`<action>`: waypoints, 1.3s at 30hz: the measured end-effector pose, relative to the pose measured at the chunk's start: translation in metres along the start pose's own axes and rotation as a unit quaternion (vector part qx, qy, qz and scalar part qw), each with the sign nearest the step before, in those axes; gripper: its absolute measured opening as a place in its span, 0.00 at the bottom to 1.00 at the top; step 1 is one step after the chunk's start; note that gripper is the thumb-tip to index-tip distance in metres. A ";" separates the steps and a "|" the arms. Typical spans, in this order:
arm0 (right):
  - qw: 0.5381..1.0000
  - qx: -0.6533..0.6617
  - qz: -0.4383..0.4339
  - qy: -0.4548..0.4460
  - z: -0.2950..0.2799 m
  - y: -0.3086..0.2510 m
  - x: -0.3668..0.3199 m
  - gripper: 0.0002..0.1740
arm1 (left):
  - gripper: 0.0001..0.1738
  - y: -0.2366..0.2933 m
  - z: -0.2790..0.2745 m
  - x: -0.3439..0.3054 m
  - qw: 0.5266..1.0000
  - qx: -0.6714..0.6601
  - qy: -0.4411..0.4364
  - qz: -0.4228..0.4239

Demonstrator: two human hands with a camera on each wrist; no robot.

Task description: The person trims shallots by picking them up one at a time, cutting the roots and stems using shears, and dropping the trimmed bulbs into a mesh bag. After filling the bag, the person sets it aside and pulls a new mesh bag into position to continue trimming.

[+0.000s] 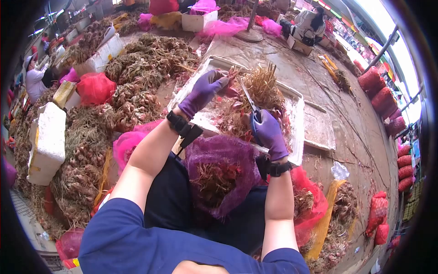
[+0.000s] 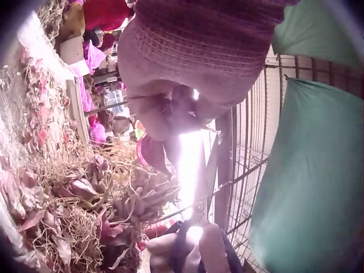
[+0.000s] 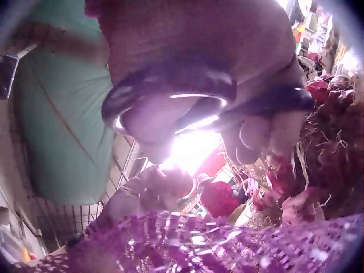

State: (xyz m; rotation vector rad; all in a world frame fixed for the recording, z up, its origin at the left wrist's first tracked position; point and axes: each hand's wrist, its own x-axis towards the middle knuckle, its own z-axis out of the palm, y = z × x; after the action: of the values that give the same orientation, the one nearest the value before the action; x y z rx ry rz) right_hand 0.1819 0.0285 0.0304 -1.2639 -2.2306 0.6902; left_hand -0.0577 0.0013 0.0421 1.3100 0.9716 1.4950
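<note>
My left hand (image 1: 206,92), in a purple glove, pinches a small reddish shallot (image 1: 232,89) over a white foam tray (image 1: 299,132). My right hand (image 1: 270,132), also gloved, grips a pair of scissors (image 1: 247,95) through its dark handle loops (image 3: 170,68). The blades point up and toward the left hand, slightly apart in the left wrist view. Below the hands, the tray bears loose reddish skins, dry roots and a bundle of straw-coloured dried stalks (image 1: 262,86). A purple mesh bag (image 1: 246,157) lies open across the lap, with dry shallots inside.
Heaps of dried shallots (image 1: 153,59) cover the floor at the left. A white foam box (image 1: 50,141) and a red mesh bag (image 1: 96,88) stand among them. Another red mesh bag (image 1: 315,205) lies beside the right forearm. Filled red sacks (image 1: 383,100) line the right side; people sit farther back.
</note>
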 end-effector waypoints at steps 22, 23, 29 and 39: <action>0.998 -0.028 -0.032 0.036 0.011 -0.001 0.001 0.27 | 0.13 -0.011 0.012 0.001 0.991 0.089 -0.005 0.103; 0.998 -0.032 -0.016 0.056 0.013 0.000 0.002 0.26 | 0.12 -0.014 0.012 0.001 0.986 0.095 -0.009 0.135; 0.994 0.005 0.005 0.106 0.001 0.007 0.005 0.22 | 0.11 -0.015 0.003 0.001 0.982 0.152 0.002 0.108; 0.984 -0.141 -0.019 0.103 0.014 0.005 0.005 0.23 | 0.16 -0.019 0.002 0.003 0.944 0.237 0.015 0.227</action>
State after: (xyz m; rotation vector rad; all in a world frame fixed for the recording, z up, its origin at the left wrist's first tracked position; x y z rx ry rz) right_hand 0.1743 0.0323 0.0172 -1.3518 -2.2268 0.2191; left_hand -0.0533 0.0100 0.0248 1.9673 1.1472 1.6827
